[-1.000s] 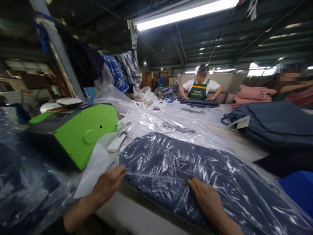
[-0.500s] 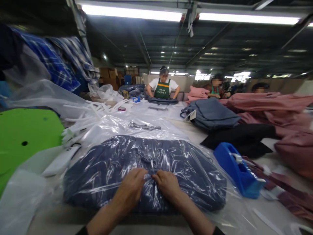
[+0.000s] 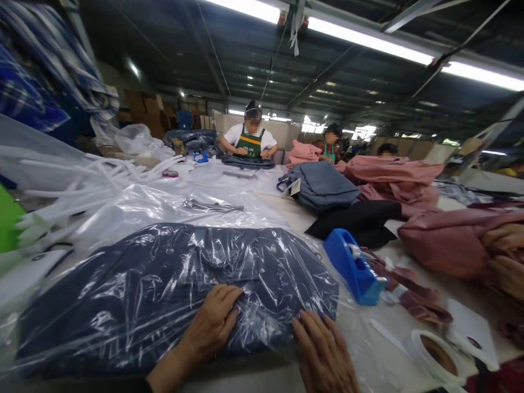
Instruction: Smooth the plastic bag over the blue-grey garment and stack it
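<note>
Navy garment in clear plastic bag (image 3: pixel 176 284) lies flat on the table (image 3: pixel 295 218), near edge, right in front of the person. Half a second ago both hands met at the bag's middle, pinching film; now they've split. Left hand (image 3: pixel 215 322) is pressed palm-down on the bag's near edge, fingers curled, bunching film under them. Right hand (image 3: pixel 323 352) has slid off to the bag's right corner, flat, fingers spread, gripping nothing. Looks like smoothing the bag flat. Blue tape dispenser (image 3: pixel 354 267) just right of the bag; tape roll (image 3: pixel 436 357) nearer the right edge. Pink garments (image 3: pixel 446 240) and a grey folded one (image 3: pixel 323 185) beyond. A co-worker in a green apron (image 3: pixel 249 143) is at the far end.
</note>
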